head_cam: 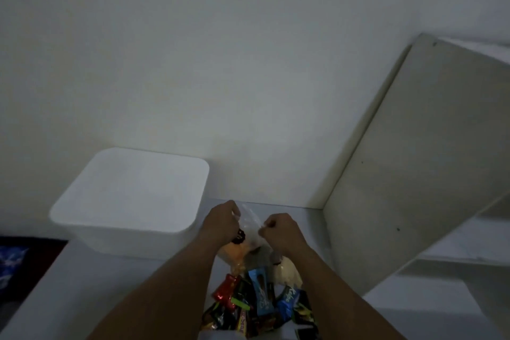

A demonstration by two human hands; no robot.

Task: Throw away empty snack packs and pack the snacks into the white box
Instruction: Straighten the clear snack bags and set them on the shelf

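white box (129,201): contents unseen | both hands (223,222) grip clear bag (252,225)

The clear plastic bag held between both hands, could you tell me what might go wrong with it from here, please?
1. Both hands, left hand and right hand, pinch the clear bag by its top; if they pull it apart, the orange snacks inside could spill onto the table.
2. The white box appears lidded, so nothing can go in yet.
3. The snack pile sits under the forearms, which might knock it.
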